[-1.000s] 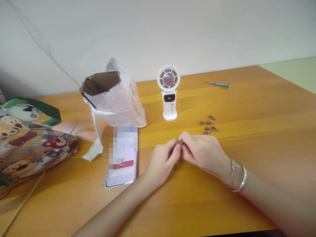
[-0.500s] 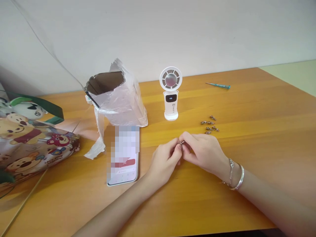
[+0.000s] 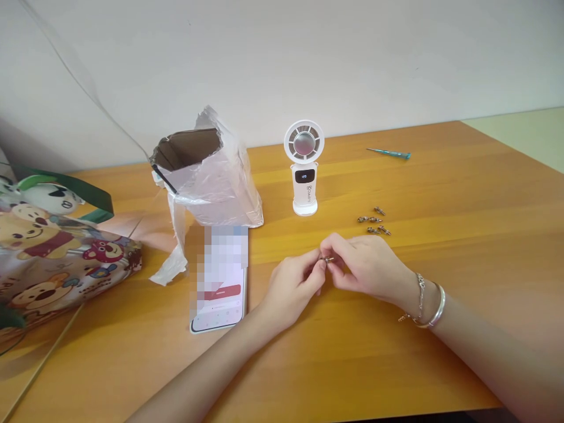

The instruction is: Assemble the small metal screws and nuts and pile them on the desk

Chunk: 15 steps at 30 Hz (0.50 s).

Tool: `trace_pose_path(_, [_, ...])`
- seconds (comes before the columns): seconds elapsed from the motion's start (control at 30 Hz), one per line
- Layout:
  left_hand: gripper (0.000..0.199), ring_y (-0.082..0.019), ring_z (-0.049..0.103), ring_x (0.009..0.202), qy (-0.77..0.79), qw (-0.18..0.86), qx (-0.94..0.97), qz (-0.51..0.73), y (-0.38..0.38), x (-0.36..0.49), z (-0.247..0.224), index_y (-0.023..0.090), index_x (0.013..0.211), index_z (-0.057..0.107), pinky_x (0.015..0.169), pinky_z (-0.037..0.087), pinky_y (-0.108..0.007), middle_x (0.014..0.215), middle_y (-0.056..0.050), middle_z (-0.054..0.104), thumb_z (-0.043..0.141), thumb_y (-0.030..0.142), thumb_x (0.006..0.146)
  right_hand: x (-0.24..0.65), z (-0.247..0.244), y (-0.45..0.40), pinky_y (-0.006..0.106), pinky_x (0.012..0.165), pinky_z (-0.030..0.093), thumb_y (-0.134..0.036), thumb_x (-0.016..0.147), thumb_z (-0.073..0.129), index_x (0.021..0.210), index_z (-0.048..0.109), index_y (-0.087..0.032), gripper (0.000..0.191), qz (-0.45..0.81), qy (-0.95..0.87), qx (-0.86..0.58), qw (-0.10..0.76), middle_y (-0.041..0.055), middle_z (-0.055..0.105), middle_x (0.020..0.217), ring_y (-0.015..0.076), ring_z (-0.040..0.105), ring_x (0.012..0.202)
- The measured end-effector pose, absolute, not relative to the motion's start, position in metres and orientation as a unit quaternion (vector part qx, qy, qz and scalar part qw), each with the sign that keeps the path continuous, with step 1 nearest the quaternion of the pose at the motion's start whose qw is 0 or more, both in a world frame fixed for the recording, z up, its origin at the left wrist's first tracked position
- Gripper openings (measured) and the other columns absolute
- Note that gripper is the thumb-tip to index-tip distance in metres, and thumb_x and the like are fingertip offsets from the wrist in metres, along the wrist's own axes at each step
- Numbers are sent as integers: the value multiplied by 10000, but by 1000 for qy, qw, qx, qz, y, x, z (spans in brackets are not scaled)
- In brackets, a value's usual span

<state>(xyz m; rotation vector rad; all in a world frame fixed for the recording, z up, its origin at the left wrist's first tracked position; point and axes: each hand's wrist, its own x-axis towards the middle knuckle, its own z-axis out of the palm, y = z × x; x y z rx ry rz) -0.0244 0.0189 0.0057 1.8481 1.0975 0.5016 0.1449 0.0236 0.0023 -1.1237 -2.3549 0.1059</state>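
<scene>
The left hand (image 3: 293, 285) pinches a small metal fitting (image 3: 326, 259) between thumb and forefinger. The right hand (image 3: 365, 267) curls round the fitting's other side, thumb and forefinger bent close to its tip; whether they touch it I cannot tell. The fitting sits over the middle of the tabletop (image 3: 396, 376), well back from the near edge.

Just beyond the right hand lies a loose cluster of similar fittings (image 3: 373, 220), with bare wood to its right as far as the slanting right edge. A blue screwdriver (image 3: 392, 154) lies near the far edge. The white fan (image 3: 304, 170) stands upright between the cluster and the open, plastic-wrapped box (image 3: 215, 188). A phone (image 3: 222, 294) lies in front of the box, close beside the left forearm, so room is tighter there. A cartoon-print bag (image 3: 61, 252) fills the left side.
</scene>
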Motion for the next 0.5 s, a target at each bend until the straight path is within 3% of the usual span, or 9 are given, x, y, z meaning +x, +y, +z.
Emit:
trace_pose_path(0.23, [214, -95, 351, 517, 448, 423, 763, 196, 18, -24, 5, 190, 676, 407, 499, 239, -219, 554, 52, 397, 341, 228, 877, 138, 6, 17, 214, 392, 168, -170, 731, 360, 725, 450, -190, 92, -4, -863, -449, 232, -60, 486, 457, 88, 407, 383])
trace_pose_path(0.4, [190, -92, 334, 532, 446, 413, 772, 185, 17, -24, 6, 198, 717, 432, 507, 239, -217, 589, 53, 396, 340, 221, 881, 136, 8, 12, 220, 396, 159, -176, 744, 343, 749, 431, -196, 91, 27, -855, -478, 200, -73, 437, 444, 88, 344, 362])
trace_pose_path(0.5, [181, -93, 336, 534, 454, 411, 768, 189, 17, -24, 6, 196, 716, 423, 507, 240, -218, 595, 52, 408, 348, 223, 879, 137, 8, 12, 218, 408, 185, -183, 753, 366, 776, 415, -200, 57, 49, -846, -490, 204, -75, 461, 472, 90, 379, 387])
